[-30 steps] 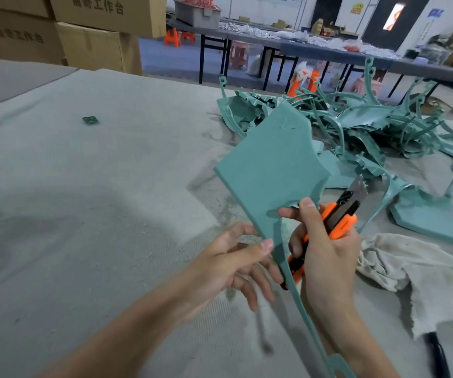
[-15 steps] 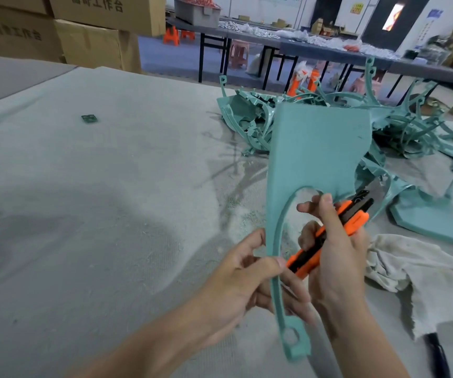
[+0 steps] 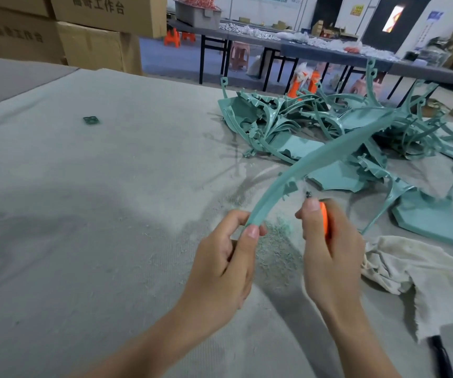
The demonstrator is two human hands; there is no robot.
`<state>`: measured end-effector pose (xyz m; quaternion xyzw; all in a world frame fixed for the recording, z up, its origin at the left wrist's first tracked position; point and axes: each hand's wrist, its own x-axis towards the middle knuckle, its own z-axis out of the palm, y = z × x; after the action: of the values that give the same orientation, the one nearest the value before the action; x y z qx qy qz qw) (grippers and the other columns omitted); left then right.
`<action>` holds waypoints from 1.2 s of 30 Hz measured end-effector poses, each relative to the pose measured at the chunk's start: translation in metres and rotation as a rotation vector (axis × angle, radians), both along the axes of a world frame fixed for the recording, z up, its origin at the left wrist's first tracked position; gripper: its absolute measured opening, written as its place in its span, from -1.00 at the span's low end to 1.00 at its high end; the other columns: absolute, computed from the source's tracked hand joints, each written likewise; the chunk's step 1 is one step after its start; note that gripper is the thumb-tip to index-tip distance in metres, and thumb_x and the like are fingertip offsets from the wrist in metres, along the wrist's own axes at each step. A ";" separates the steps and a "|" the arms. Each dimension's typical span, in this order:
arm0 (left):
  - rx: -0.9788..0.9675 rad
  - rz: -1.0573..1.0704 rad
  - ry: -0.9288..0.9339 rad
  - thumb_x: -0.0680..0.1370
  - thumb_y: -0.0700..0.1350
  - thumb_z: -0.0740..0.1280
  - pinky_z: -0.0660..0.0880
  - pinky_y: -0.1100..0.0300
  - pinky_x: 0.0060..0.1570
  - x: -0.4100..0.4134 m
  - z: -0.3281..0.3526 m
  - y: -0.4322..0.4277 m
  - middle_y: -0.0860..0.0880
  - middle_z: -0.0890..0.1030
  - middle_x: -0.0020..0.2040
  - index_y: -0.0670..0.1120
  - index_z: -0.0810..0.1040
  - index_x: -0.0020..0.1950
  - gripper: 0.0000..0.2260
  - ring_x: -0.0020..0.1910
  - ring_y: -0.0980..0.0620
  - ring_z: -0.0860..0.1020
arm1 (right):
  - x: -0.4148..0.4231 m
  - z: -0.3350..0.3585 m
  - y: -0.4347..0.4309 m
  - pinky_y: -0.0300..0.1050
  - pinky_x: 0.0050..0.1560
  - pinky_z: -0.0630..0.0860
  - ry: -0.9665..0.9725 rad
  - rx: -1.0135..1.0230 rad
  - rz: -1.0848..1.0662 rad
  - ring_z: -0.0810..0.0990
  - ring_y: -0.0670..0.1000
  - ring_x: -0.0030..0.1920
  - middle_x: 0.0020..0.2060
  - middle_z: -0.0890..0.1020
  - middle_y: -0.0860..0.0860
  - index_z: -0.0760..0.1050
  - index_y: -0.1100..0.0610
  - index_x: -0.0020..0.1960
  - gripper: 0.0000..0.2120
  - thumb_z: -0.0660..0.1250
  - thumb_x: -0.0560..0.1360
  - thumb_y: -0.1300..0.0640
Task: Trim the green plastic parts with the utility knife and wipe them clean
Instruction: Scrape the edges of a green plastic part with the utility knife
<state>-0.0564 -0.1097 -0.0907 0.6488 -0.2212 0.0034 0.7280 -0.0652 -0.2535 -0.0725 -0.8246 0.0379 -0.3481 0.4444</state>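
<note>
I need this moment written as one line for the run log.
left hand: grips green plastic part | right hand: grips orange utility knife, tip near part | white cloth: lies untouched beside right hand

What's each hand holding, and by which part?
Left hand pinches the green plastic part at its near, narrow end; right hand grips the orange utility knife by its handle.

Stacked cardboard boxes (image 3: 97,36), long dark tables on black legs (image 3: 329,54), orange stools (image 3: 171,36), blue floor (image 3: 165,61), dark doorway (image 3: 329,9)

Left hand (image 3: 221,268) pinches the green part (image 3: 329,154) between thumb and fingers (image 3: 234,218); right hand (image 3: 329,255) grips the utility knife (image 3: 324,217).
</note>
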 end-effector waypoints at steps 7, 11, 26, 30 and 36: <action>0.240 0.167 -0.185 0.57 0.20 0.11 0.16 0.13 -0.63 -0.006 -0.005 0.000 0.02 0.33 -0.58 0.17 0.43 -0.03 -0.82 -0.64 0.16 0.23 | 0.001 0.002 0.001 -0.27 -0.34 0.16 -0.156 -0.282 -0.195 0.30 -0.10 -0.39 -0.42 0.29 -0.20 0.29 0.00 -0.22 -0.62 0.18 0.57 -0.26; 0.317 0.210 -0.239 0.58 0.17 0.10 0.13 0.26 -0.61 -0.009 -0.005 -0.002 0.06 0.34 -0.57 0.16 0.38 -0.05 -0.85 -0.64 0.17 0.22 | 0.002 0.003 -0.001 -0.24 -0.36 0.17 -0.162 -0.286 -0.235 0.30 -0.13 -0.39 -0.43 0.30 -0.19 0.29 0.00 -0.22 -0.62 0.18 0.58 -0.26; 0.355 0.258 -0.287 0.58 0.17 0.08 0.21 0.07 -0.62 -0.009 -0.003 -0.003 -0.01 0.35 -0.54 0.18 0.34 -0.08 -0.87 -0.64 0.02 0.25 | 0.006 0.006 -0.017 -0.10 -0.40 0.24 -0.082 -0.194 -0.269 0.33 -0.05 -0.47 -0.49 0.33 -0.10 0.29 0.00 -0.28 -0.58 0.16 0.58 -0.29; 0.356 0.285 -0.297 0.58 0.14 0.10 0.15 0.21 -0.63 -0.008 -0.003 -0.003 0.05 0.32 -0.56 0.14 0.34 -0.09 -0.87 -0.64 0.15 0.21 | 0.004 0.005 -0.013 -0.09 -0.40 0.29 -0.085 -0.249 -0.231 0.38 0.00 -0.45 -0.48 0.37 -0.11 0.36 0.02 -0.25 -0.59 0.18 0.57 -0.28; 0.407 0.311 -0.332 0.59 0.12 0.09 0.10 0.31 -0.60 -0.006 -0.001 0.000 0.05 0.31 -0.54 0.15 0.32 -0.08 -0.89 -0.64 0.15 0.22 | 0.003 0.008 -0.012 -0.13 -0.37 0.20 -0.105 -0.237 -0.226 0.30 -0.09 -0.49 -0.53 0.25 -0.12 0.29 -0.06 -0.28 -0.63 0.21 0.56 -0.27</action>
<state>-0.0622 -0.1100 -0.0922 0.7980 -0.2315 0.1764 0.5278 -0.0622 -0.2655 -0.0648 -0.8424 0.0658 -0.4403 0.3034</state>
